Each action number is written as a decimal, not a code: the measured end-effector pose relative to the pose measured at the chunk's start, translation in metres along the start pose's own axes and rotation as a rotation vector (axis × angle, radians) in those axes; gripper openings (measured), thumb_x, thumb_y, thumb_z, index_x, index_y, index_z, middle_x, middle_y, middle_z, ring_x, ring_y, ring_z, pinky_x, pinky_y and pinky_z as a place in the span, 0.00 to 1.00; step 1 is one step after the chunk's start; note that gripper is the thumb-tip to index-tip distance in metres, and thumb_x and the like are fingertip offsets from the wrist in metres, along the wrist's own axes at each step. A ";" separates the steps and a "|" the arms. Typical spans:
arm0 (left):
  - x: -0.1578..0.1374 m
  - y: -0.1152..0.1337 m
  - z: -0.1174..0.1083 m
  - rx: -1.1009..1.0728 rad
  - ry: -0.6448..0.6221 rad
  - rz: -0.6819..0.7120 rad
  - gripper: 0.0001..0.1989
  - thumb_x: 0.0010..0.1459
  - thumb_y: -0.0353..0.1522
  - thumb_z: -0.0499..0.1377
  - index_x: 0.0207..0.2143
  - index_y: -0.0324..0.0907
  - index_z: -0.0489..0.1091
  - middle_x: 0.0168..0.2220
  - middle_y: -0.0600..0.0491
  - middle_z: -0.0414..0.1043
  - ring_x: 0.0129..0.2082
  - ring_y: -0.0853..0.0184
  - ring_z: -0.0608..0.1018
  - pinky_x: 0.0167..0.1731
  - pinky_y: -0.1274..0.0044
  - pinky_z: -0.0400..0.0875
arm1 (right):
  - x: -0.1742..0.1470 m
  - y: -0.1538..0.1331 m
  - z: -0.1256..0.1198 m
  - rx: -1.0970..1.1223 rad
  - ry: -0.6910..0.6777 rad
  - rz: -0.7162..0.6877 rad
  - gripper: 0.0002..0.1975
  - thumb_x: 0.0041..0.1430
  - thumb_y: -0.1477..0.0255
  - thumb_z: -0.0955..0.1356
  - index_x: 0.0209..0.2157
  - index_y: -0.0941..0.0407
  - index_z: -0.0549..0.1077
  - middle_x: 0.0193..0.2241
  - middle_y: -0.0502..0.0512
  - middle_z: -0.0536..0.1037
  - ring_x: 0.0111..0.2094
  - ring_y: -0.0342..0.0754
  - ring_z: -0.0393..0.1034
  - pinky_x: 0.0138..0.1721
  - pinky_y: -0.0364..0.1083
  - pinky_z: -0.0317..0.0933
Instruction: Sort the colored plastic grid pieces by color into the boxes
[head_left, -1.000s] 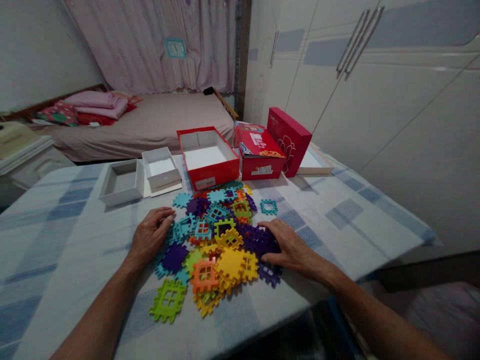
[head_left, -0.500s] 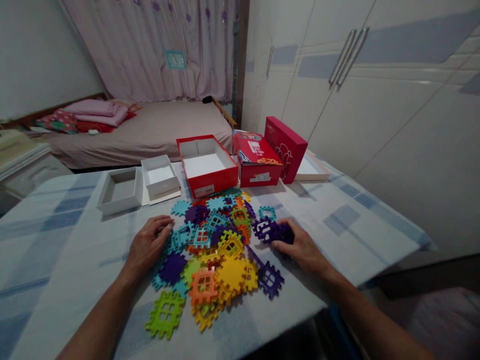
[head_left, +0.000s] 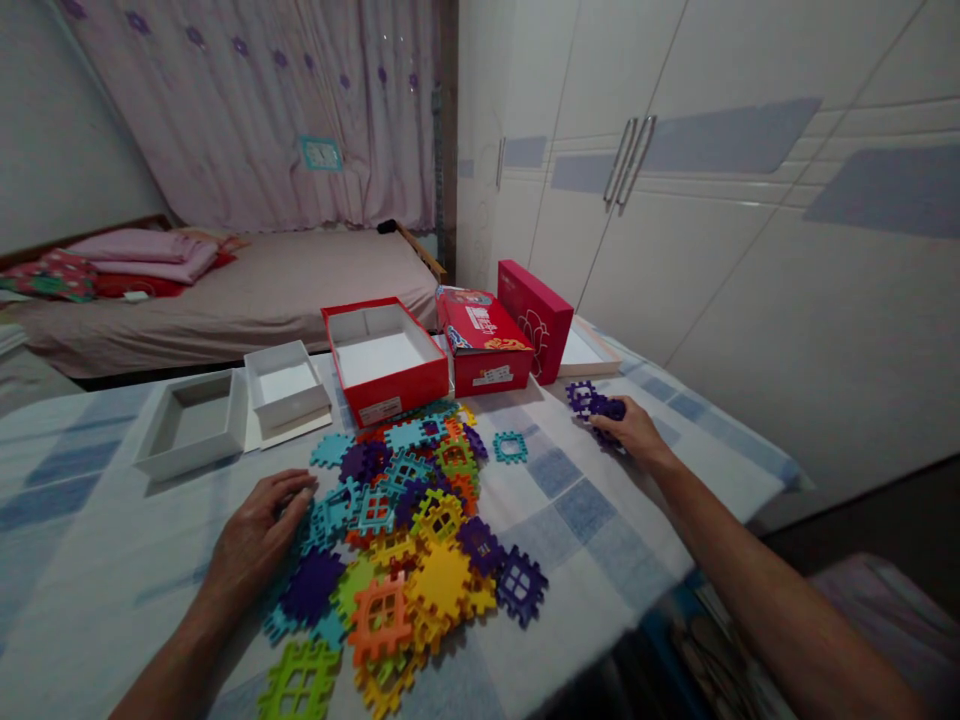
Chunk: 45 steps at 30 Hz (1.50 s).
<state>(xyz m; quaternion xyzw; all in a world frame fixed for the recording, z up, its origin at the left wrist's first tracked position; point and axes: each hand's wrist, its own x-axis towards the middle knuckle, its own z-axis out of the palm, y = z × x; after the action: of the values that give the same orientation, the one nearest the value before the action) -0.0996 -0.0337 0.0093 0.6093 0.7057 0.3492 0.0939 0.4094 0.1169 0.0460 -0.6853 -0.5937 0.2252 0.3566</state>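
Purple pieces (head_left: 602, 405) — clamped by their near end in the right hand's (head_left: 628, 428) grip, seemingly to keep the bunch together; over the desk (head_left: 592, 590), right of the mixed heap (head_left: 429, 575). Left hand (head_left: 255, 528) — at the heap's left edge, grip unclear.

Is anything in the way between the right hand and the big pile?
A loose turquoise frame lies between the right hand and the far part of the pile; toward the near part, just tablecloth.

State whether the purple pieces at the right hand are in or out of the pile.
Out: the right hand grips the purple pieces apart from the pile, with tablecloth showing between.
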 end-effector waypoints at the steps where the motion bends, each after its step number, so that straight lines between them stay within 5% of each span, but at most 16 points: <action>1: 0.000 0.001 0.000 -0.003 0.004 0.001 0.22 0.55 0.49 0.51 0.37 0.45 0.75 0.47 0.48 0.73 0.46 0.57 0.76 0.45 0.68 0.71 | 0.005 0.002 -0.001 -0.020 0.014 0.001 0.29 0.44 0.57 0.71 0.45 0.59 0.68 0.38 0.60 0.75 0.38 0.54 0.70 0.38 0.53 0.66; 5: 0.000 0.004 0.000 -0.014 -0.001 0.000 0.21 0.54 0.48 0.51 0.37 0.44 0.75 0.47 0.47 0.73 0.47 0.57 0.75 0.47 0.68 0.70 | 0.004 -0.008 0.001 -0.274 0.279 -0.160 0.29 0.48 0.61 0.70 0.50 0.60 0.67 0.52 0.69 0.68 0.54 0.63 0.61 0.52 0.61 0.58; 7: -0.001 0.006 -0.001 -0.016 -0.011 -0.011 0.21 0.55 0.48 0.51 0.38 0.43 0.75 0.47 0.47 0.72 0.48 0.57 0.75 0.47 0.69 0.70 | -0.013 -0.025 0.006 -0.267 0.225 -0.256 0.25 0.52 0.63 0.68 0.50 0.60 0.67 0.51 0.68 0.69 0.54 0.61 0.62 0.53 0.60 0.57; 12: -0.003 0.014 -0.003 -0.023 -0.006 -0.030 0.21 0.56 0.46 0.51 0.39 0.42 0.74 0.48 0.47 0.71 0.48 0.58 0.74 0.49 0.69 0.68 | -0.094 -0.078 0.019 -0.076 -0.690 -0.485 0.21 0.56 0.61 0.68 0.49 0.54 0.70 0.45 0.56 0.74 0.43 0.50 0.70 0.46 0.50 0.65; 14: -0.003 0.017 -0.004 -0.024 -0.002 -0.025 0.20 0.55 0.46 0.51 0.38 0.42 0.74 0.47 0.47 0.72 0.48 0.58 0.74 0.50 0.69 0.67 | -0.126 -0.089 0.024 -0.103 -0.870 -0.592 0.30 0.50 0.58 0.72 0.54 0.53 0.68 0.49 0.57 0.72 0.48 0.52 0.67 0.49 0.50 0.63; 17: -0.003 0.019 -0.004 -0.031 -0.003 -0.032 0.20 0.55 0.46 0.51 0.37 0.42 0.74 0.47 0.47 0.72 0.47 0.59 0.74 0.49 0.70 0.68 | -0.153 -0.091 0.030 -0.192 -0.841 -0.680 0.46 0.41 0.57 0.76 0.61 0.54 0.61 0.55 0.61 0.66 0.54 0.58 0.61 0.54 0.54 0.58; 19: -0.003 0.020 -0.004 -0.035 -0.003 -0.034 0.20 0.55 0.45 0.51 0.37 0.42 0.74 0.47 0.47 0.72 0.48 0.58 0.74 0.50 0.69 0.68 | -0.159 -0.089 0.033 -0.229 -0.808 -0.696 0.46 0.42 0.61 0.76 0.62 0.53 0.58 0.56 0.62 0.65 0.55 0.58 0.60 0.55 0.54 0.56; 24: -0.004 0.019 -0.004 -0.037 0.003 -0.021 0.20 0.55 0.45 0.51 0.37 0.42 0.74 0.47 0.47 0.71 0.48 0.58 0.74 0.51 0.68 0.67 | -0.154 -0.084 0.036 -0.278 -0.773 -0.608 0.32 0.49 0.67 0.73 0.56 0.54 0.64 0.46 0.59 0.71 0.47 0.54 0.66 0.49 0.51 0.60; 30: -0.003 0.023 -0.004 -0.036 0.002 -0.031 0.21 0.56 0.45 0.51 0.37 0.40 0.74 0.47 0.46 0.72 0.47 0.59 0.74 0.48 0.70 0.69 | -0.143 -0.081 0.030 -0.184 -0.663 -0.390 0.06 0.55 0.69 0.68 0.35 0.55 0.71 0.30 0.50 0.71 0.31 0.46 0.66 0.33 0.45 0.58; 35: -0.004 0.026 -0.006 -0.035 0.002 -0.032 0.20 0.56 0.45 0.51 0.37 0.41 0.75 0.47 0.47 0.72 0.46 0.59 0.74 0.47 0.71 0.70 | -0.140 -0.093 0.031 0.113 -0.695 -0.226 0.09 0.58 0.65 0.65 0.35 0.55 0.72 0.25 0.48 0.70 0.27 0.44 0.65 0.28 0.43 0.57; 41: -0.004 0.024 -0.006 -0.033 0.005 -0.019 0.19 0.56 0.45 0.51 0.37 0.42 0.74 0.46 0.48 0.72 0.46 0.60 0.74 0.47 0.70 0.70 | -0.152 -0.107 0.058 0.001 -0.737 -0.440 0.16 0.57 0.69 0.68 0.48 0.55 0.72 0.40 0.55 0.73 0.42 0.49 0.68 0.45 0.47 0.59; 45: -0.004 0.022 -0.005 -0.029 -0.004 0.000 0.20 0.57 0.44 0.51 0.38 0.41 0.74 0.46 0.47 0.71 0.47 0.59 0.74 0.48 0.68 0.69 | -0.152 -0.103 0.066 -0.118 -0.693 -0.515 0.19 0.57 0.64 0.69 0.49 0.55 0.70 0.40 0.56 0.71 0.43 0.50 0.65 0.46 0.48 0.58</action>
<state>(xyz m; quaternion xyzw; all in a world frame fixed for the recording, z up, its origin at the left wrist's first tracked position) -0.0843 -0.0386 0.0256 0.6086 0.7004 0.3581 0.1044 0.2646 -0.0125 0.0637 -0.4181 -0.8417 0.3113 0.1410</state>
